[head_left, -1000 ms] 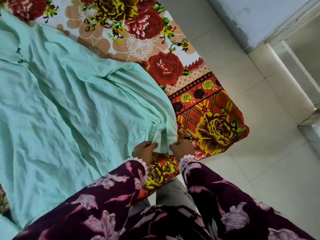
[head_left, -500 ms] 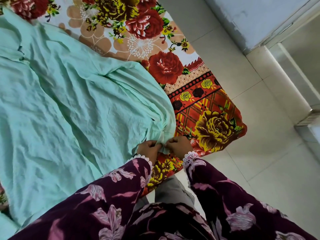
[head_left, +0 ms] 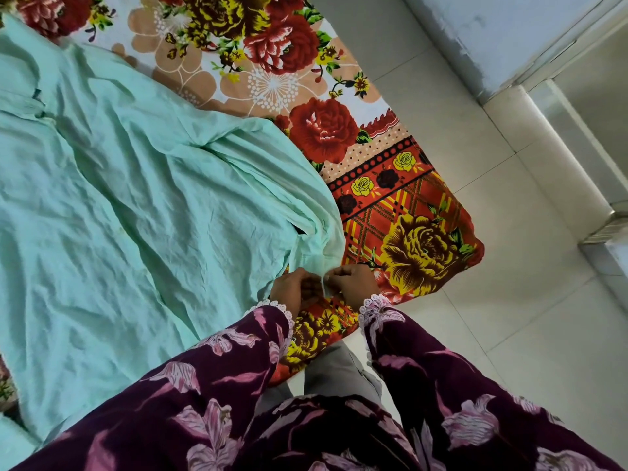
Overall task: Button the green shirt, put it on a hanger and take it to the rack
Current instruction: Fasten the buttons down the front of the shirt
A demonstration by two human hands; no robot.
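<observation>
1. Green shirt (head_left: pixel 142 205) lies spread and wrinkled on the bed, covering the frame from 9 o'clock to centre. Its near end bunches to a narrow tip at about 5 o'clock of the garment, right at the bed's edge.
2. Floral bedsheet (head_left: pixel 418 246) shows beyond the shirt from 12 to 4 o'clock. Tiled floor (head_left: pixel 509 334) is to the right.
3. Left hand (head_left: pixel 294 288) and right hand (head_left: pixel 351 282) meet knuckle to knuckle on that tip. Each grip is clamped: fingers curled, pinching a thin strip of green fabric between them.
4. Button and buttonhole aren't visible, hidden under the fingers. Can't tell whether the button is through.
5. Likely step: fastening a button at this end of the shirt. No hanger or rack in view, so I'd say the task is early.
6. To do it well: hold the buttonhole side flat and taut with one hand, and tilt the button edge-on with the other. Push it through, then pull the two layers apart slightly to seat it.
7. Keep both edges lined up first. The cloth above the hands is gathered in folds, so it's easy to catch the wrong layer or skip a hole.
8. Smooth the bunch toward 10 o'clock before moving on to the next button.
</observation>
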